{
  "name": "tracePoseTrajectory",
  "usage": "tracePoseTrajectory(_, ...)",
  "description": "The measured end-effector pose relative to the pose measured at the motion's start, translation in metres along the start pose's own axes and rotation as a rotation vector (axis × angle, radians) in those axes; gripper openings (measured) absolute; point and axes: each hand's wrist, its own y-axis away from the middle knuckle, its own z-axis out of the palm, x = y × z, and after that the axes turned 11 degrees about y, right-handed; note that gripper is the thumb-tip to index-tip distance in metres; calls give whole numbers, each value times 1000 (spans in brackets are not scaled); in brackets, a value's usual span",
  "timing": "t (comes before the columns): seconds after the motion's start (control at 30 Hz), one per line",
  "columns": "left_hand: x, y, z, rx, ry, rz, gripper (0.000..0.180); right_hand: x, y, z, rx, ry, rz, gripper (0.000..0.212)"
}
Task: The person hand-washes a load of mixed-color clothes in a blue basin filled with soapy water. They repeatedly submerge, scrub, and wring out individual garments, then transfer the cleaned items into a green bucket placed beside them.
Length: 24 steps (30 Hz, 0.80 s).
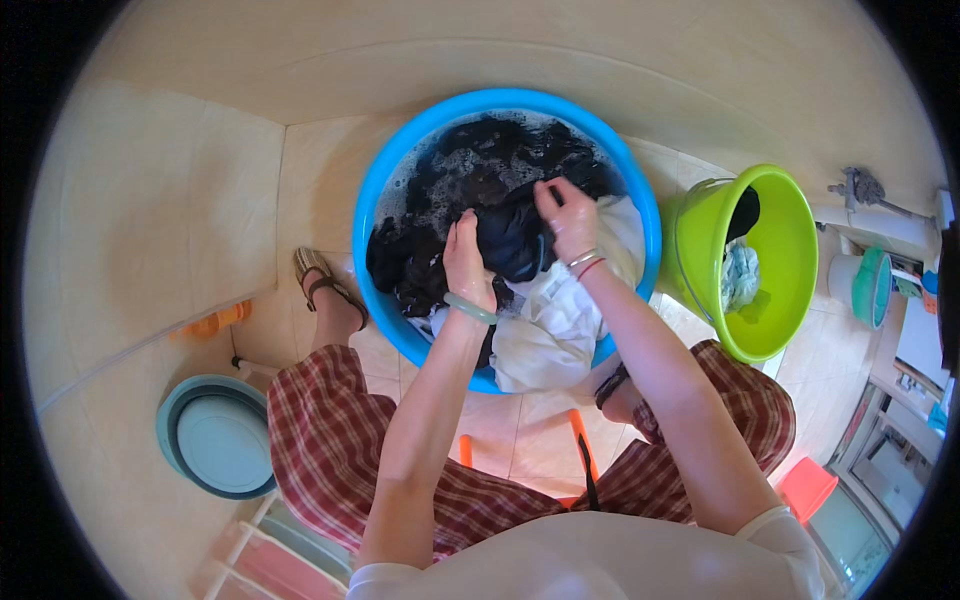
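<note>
A large round blue tub [650,235] stands before me with soapy water and wet laundry in it. Dark clothes [480,165] lie soaking in the far and left parts. White cloth [550,335] is bunched at the near right and hangs over the near rim. Above the water, a black garment [510,235] is raised between my hands. My left hand [467,265], with a green bangle at the wrist, is closed on its left side. My right hand [569,222] pinches its upper right part. The garment's lower folds merge with the other laundry, so its kind cannot be made out.
A tilted lime-green bucket [790,290] beside the tub holds a black item and a pale blue cloth [740,275]. A grey-green basin [225,435] leans at the left wall. An orange stool [582,440] is under me; a red container [806,487] sits at right.
</note>
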Motion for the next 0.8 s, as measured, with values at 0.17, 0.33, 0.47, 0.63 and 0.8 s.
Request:
tracePoseTrajectory(0.17, 20, -25, -34, -107, -939, 224, 54, 12, -2, -8, 35, 176, -250, 41)
tracePoseTrajectory(0.33, 7, -42, -27, -322, -1670, 809, 58, 18, 19, 17, -191, 584, -580, 57)
tracePoseTrajectory(0.47, -11, -59, -34, -384, -1975, 546, 71, 29, 16, 42, -362, 702, -443, 54)
tracePoseTrajectory(0.63, -31, -80, -48, -288, -2189, 408, 65, 39, 12, 67, -511, 898, -437, 46)
tracePoseTrajectory(0.8, -49, -101, -32, -312, -1760, 279, 61, 113, 6, 110, -594, 809, -359, 42)
